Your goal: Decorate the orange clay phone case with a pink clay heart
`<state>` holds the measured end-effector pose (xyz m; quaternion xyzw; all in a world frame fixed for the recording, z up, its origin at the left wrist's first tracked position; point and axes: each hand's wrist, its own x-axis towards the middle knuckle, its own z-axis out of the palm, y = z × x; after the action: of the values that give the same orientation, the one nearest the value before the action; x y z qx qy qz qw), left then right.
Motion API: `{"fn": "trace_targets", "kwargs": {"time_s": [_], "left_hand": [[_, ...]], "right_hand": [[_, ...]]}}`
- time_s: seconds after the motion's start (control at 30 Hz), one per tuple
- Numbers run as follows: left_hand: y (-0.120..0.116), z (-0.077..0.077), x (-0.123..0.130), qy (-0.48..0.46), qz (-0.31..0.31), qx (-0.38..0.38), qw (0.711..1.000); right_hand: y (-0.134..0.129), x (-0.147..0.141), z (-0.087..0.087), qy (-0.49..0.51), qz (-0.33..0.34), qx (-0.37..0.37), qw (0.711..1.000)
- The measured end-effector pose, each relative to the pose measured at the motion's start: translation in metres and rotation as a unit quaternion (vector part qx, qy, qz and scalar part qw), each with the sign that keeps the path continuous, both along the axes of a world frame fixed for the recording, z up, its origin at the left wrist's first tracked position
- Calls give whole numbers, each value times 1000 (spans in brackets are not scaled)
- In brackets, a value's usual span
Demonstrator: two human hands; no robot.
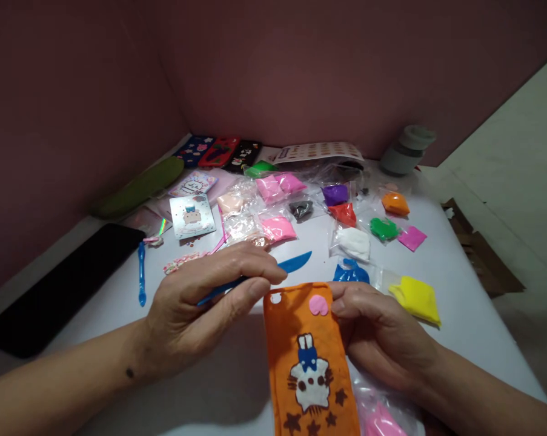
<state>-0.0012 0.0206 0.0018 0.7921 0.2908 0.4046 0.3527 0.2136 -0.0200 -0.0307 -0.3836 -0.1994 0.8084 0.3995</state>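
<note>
My left hand (pixel 209 303) is closed around a blue plastic clay knife (pixel 295 262), its blade pointing to the upper right above the case's top edge. My right hand (pixel 377 327) grips the right edge of an orange clay-covered phone case (pixel 285 357), thumb in front near the upper corner. On the case, a white cat figure (pixel 312 390) with a blue top appears upside down, with several brown stars around its head. A pink heart (pixel 318 305) sits by the upper right corner, close to my right thumb. A small opening shows at the upper left corner. The case's lower end is out of frame.
Bags of coloured clay, including yellow (pixel 418 300), white (pixel 354 243) and blue (pixel 351 272), lie across the white table. A blue tool (pixel 141 275) and a black slab (pixel 64 284) are at left. Decorated cases (pixel 218 151) and a grey jar (pixel 407 151) stand near the wall.
</note>
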Motion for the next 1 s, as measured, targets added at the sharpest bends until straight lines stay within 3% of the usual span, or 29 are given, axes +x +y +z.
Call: {"fn": "trace_targets", "kwargs": {"time_s": [0.17,0.23,0.33,0.7,1.0], "left_hand": [[1,6,-4,51,-99,48,993],[-1,9,-5,89,-163,61,981],[-5,14,-4,154,-205,86,963],[-10,15,-1,269,-201,195,922],[-7,11,2,256,-213,228,915]], "right_hand": [[1,-1,3,1,0,5,1000],[1,-1,4,3,2,8,1000],[2,-1,4,6,11,11,1000],[4,-1,3,12,21,7,1000],[1,1,2,18,27,7,999]]}}
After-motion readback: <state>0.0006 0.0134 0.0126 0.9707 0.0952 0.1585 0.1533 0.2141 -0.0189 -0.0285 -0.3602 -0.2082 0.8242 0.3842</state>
